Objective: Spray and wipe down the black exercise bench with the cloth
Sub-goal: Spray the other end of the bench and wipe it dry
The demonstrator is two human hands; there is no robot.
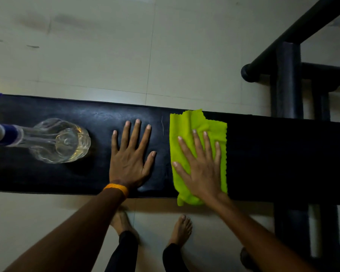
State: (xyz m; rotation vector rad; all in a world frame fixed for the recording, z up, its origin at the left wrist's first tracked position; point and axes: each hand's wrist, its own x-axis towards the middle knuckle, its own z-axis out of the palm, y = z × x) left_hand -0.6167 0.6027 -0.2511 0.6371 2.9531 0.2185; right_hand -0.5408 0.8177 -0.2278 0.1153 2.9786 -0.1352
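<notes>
The black bench (71, 179) runs across the view from 9 o'clock to 3 o'clock, over a pale tiled floor (106, 55).

At 9 o'clock the clear spray bottle (61, 141) stands on the bench pad, seen from above, its blue-and-white spray head (0, 134) toward the left edge. It is well apart from both my hands. A small blue object at the far left edge is cut off; I cannot tell what it is.

Just left of centre my left hand (131, 160) lies flat, palm down, fingers fully spread, touching the pad only and holding nothing. An orange band (116, 189) sits on that wrist.

Just right of centre the lime-green cloth (186, 134) is spread on the pad, its near edge hanging over the bench's front rim. My right hand (201, 165) presses flat on top of it, fingers extended and splayed, not closed around the fabric. The two hands are near each other but apart.

At 6 o'clock my bare feet (182, 229) stand on the floor beside the bench.

From 1 to 4 o'clock the dark frame tubes (288, 79) rise beside the right end of the bench. The pad there is in deep shadow and its surface cannot be judged.
</notes>
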